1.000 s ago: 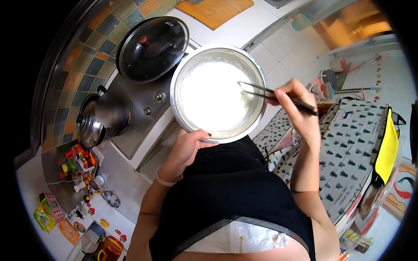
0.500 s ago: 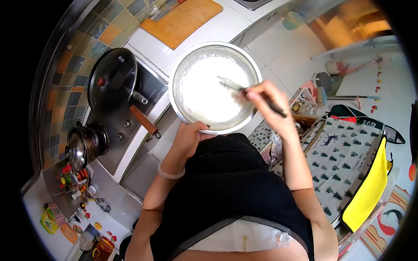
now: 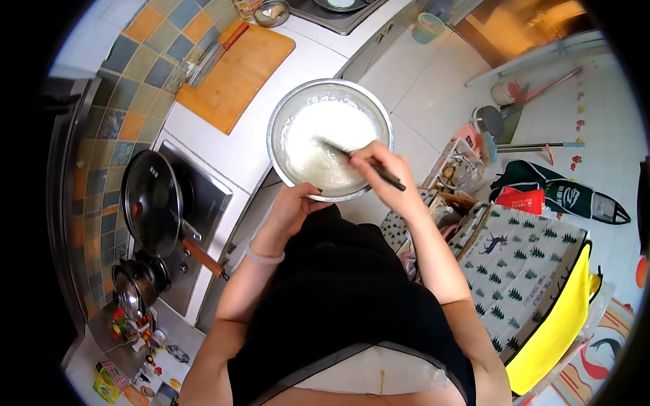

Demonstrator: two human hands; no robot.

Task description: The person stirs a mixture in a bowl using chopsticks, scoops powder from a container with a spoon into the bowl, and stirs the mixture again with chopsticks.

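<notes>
A metal bowl (image 3: 279, 157) with a pale, glossy, wet mixture (image 3: 330, 125) inside is held in front of my body. Its near rim is gripped by my left hand (image 3: 292, 211), thumb on top and the other fingers partly hidden beneath. In my right hand (image 3: 387, 177) is a dark-handled stirring utensil (image 3: 336, 148), slanting down into the mixture. Glare and the mixture hide the utensil's tip, so I cannot tell its exact kind.
Left of the bowl, a lidded frying pan (image 3: 154, 203) and a pot (image 3: 135, 287) stand on the stove. A cutting board (image 3: 237, 74) lies on the counter beyond, with a knife (image 3: 235, 36). To the right are a patterned cloth cover (image 3: 521, 271) and a yellow cloth (image 3: 552, 345).
The view has shifted, bringing more of the counter into sight. The utensil's head has moved across the mixture toward the bowl's left side. My left hand keeps its grip on the rim.
</notes>
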